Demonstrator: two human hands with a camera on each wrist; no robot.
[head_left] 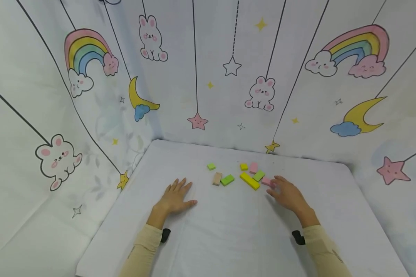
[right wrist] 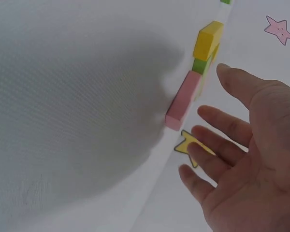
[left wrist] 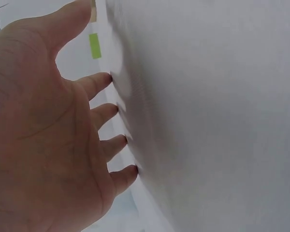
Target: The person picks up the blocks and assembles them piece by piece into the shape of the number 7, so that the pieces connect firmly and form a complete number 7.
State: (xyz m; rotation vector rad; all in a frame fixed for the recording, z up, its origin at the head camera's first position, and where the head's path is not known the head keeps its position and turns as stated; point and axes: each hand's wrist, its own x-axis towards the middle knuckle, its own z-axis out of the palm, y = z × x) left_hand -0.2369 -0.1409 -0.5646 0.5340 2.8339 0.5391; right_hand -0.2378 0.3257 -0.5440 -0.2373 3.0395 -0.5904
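**Right hand (head_left: 289,194) hovering by a pink block (head_left: 266,181), holding nothing**

In the head view we are seeing the pink block lying on the white surface (head_left: 225,231), at the right end of a loose group. Near it a green block (head_left: 259,176), a long yellow block (head_left: 250,181), a second pink block (head_left: 254,168) and a small yellow block (head_left: 244,166) are lying. Farther left we are finding a tan block (head_left: 217,179), another green block (head_left: 227,180) and a light-green block (head_left: 211,166).

From above, the right fingertips are overlapping the pink block's end, so we are not able to judge contact there. The right wrist view is showing more: a gap is standing between fingers and block. The right grip is hanging loosely spread, thumb well apart from the gently bent fingers, with nothing in it.

Where the head view is giving us only the back of the left hand (head_left: 175,196), the left wrist view is revealing a raised palm, with four fingertips meeting the surface. The left grip is spreading wide, thumb out to the side, holding nothing.
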